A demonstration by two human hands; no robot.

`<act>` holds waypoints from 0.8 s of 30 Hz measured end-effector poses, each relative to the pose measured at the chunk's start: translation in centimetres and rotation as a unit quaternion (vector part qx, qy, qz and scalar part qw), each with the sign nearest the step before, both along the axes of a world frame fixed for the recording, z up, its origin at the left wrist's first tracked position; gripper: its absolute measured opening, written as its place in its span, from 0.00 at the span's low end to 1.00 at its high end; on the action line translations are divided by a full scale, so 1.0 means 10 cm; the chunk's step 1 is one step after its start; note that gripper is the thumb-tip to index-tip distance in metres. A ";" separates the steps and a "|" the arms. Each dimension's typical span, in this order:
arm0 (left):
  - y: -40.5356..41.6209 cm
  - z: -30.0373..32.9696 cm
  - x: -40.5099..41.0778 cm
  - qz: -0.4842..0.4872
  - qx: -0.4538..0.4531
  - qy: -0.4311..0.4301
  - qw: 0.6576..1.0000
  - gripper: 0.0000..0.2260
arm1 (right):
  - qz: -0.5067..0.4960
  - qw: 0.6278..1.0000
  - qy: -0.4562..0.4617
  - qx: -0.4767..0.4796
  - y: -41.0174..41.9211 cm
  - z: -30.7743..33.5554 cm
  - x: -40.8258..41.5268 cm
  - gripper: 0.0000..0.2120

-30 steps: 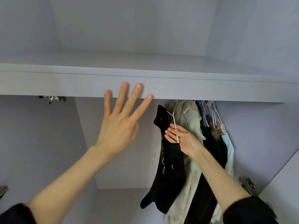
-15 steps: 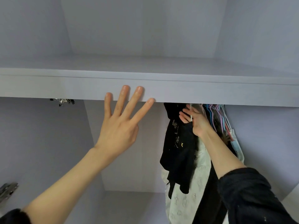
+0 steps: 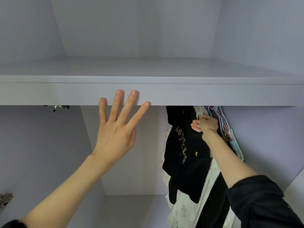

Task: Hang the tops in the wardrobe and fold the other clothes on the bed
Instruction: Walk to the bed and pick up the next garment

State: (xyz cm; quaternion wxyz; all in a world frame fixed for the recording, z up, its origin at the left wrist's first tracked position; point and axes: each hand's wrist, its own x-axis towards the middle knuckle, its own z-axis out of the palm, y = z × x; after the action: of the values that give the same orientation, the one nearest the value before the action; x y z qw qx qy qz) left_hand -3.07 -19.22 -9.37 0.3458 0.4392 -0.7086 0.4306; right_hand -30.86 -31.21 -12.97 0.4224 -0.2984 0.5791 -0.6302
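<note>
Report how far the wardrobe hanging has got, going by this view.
Done: a cream patterned top and other dark garments already hang at the right under the shelf. In hand: the right hand pinches a white hanger carrying the black top, its hook hidden behind the shelf edge. The left hand is spread open, fingertips before the shelf front. Left: the bed is out of view.

A pale lilac-white wooden wardrobe shelf (image 3: pixel 197 94) runs across the whole width of the frame, a little above the middle. Its flat top recedes toward the back wall of the upper compartment, and its thick front edge faces the camera. Nothing can be seen lying on the top. Left of centre, the straight fingertips of the left hand (image 3: pixel 115 129) overlap the lower part of that front edge. Below the shelf at right of centre, a black top with pale lettering (image 3: pixel 184 145) hangs among other clothes.
</note>
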 end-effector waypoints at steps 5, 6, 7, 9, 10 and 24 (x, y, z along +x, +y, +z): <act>0.03 -0.10 -0.08 0.008 0.027 0.007 1.000 0.39 | -0.006 0.992 0.129 0.005 0.15 -0.05 -0.01 0.13; 0.05 -0.14 -0.09 0.004 0.040 0.008 0.999 0.38 | 0.001 0.986 0.164 0.010 0.21 -0.05 -0.01 0.14; 0.08 -0.19 -0.10 -0.003 0.056 0.010 0.998 0.37 | 0.012 0.979 0.203 0.014 0.29 -0.07 -0.01 0.16; 0.16 -0.27 -0.14 -0.030 0.100 0.019 0.994 0.35 | 0.031 0.961 0.272 0.021 0.50 -0.11 -0.03 0.18; 0.20 -0.31 -0.17 -0.047 0.126 0.021 0.991 0.34 | 0.040 0.955 0.293 0.025 0.62 -0.13 -0.02 0.18; 1.38 -1.08 -0.67 -0.318 0.550 0.066 0.769 0.18 | 0.005 0.929 0.332 0.161 3.44 -0.72 0.14 0.18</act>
State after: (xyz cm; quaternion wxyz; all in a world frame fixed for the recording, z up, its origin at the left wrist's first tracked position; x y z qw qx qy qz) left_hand -9.81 -5.44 -20.21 0.2082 0.3313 -0.8988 -0.1974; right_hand -29.50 3.14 -20.21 0.2516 -0.4215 0.7787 -0.3908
